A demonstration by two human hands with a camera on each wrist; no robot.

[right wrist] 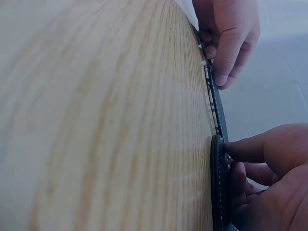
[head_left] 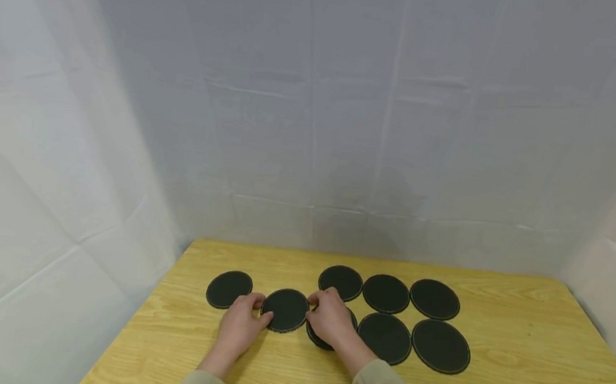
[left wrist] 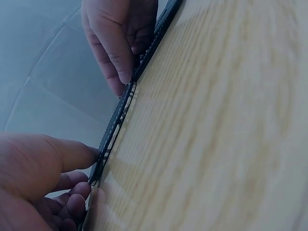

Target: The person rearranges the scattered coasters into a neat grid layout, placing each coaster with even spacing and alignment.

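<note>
Together we hold one black round coaster (head_left: 285, 310) between both hands, near the middle of the wooden table (head_left: 521, 364) and a little toward its near-left part. Our left hand (head_left: 240, 322) pinches its left edge, thumb on top and fingers curled beneath, as the left wrist view shows at the stitched rim (left wrist: 113, 132). Our right hand (head_left: 330, 317) takes the right edge with its fingertips (right wrist: 226, 77), and its palm lies over a second coaster (head_left: 319, 338) just beside, which the right wrist view shows edge-on against the thumb (right wrist: 217, 183). The held coaster looks slightly lifted at its rim, so we judge that a grip from two sides keeps the thin disc level and easy to place; whether it is fully clear of the wood we cannot tell. To the left lies a lone coaster (head_left: 229, 289), apart from the rest. To the right the others sit in two neat rows, close but not overlapping: three in the far row (head_left: 340, 282) (head_left: 385, 293) (head_left: 434, 299) and two more in the near row (head_left: 384, 338) (head_left: 441, 346), with the half-covered one continuing that near row. We count eight coasters in all, every one black and round with pale stitching. White sheeting (head_left: 315, 124) hangs behind and at both sides of the table.
</note>
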